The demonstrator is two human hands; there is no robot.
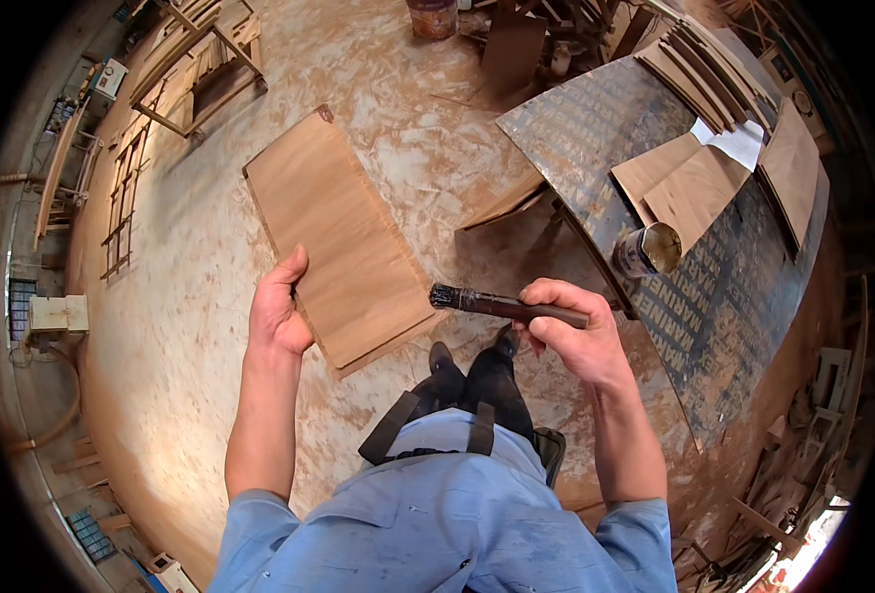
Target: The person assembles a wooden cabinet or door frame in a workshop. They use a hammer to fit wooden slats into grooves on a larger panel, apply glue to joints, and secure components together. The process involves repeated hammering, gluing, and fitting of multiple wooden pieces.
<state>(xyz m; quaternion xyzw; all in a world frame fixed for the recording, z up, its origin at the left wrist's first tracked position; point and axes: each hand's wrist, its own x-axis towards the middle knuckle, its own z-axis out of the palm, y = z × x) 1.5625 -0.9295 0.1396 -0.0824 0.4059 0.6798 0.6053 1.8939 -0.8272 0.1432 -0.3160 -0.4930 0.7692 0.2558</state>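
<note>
My left hand [284,304] grips a flat rectangular wooden board [338,232] by its near left edge, thumb on the upper face and the other fingers hidden beneath. The board is held out in front of me, slanting away to the far left. Between the thumb and fingers of my right hand [576,324] is a paintbrush [501,303] with a dark handle. Its dark, coated bristles point left and sit right at the board's right edge; whether they touch it I cannot tell.
To the right stands a table [595,128] with a worn printed top. On it are an open can [647,250], wooden panels [699,188], a white sheet [739,143] and stacked boards [694,79]. A bucket [432,18] and wooden frames [195,74] stand farther off on the stained floor.
</note>
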